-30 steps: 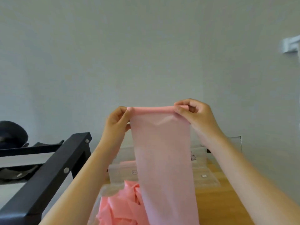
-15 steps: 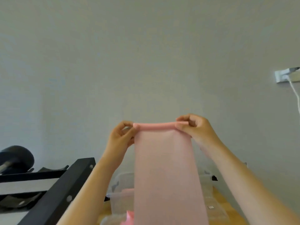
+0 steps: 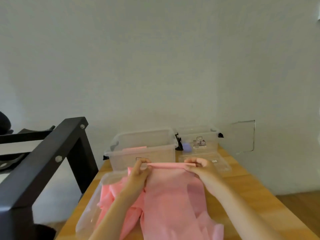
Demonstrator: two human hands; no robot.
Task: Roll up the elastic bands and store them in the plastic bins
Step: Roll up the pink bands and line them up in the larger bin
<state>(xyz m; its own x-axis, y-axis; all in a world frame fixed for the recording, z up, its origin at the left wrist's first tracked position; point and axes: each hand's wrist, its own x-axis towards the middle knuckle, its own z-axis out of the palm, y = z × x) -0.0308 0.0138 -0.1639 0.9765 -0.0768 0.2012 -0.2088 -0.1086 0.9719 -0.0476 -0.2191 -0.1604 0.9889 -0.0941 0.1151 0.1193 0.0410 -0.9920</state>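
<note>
Pink band (image 3: 173, 196), its top edge rolled into a thin tube, was held up over the worktop (image 3: 242, 187): left hand (image 3: 140, 172) pinched one end, right hand (image 3: 199, 168) pinched the other. Its loose length draped down over a near bin (image 3: 90, 210) heaped with more bands (image 3: 110, 193), with a second bin (image 3: 143, 153) and a third bin (image 3: 199, 141) behind.

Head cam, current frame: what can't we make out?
All head view.
Too small, blurred: labels on the far right bin.
Blurred behind clear plastic: purple object by that bin.
Cut off by the bottom edge: lower end of the pink band; its roll's ends sit under the left hand and right hand.
Hidden by that band and the forearms: band count in the near bin.
Cut off at the left edge: dark object.
</note>
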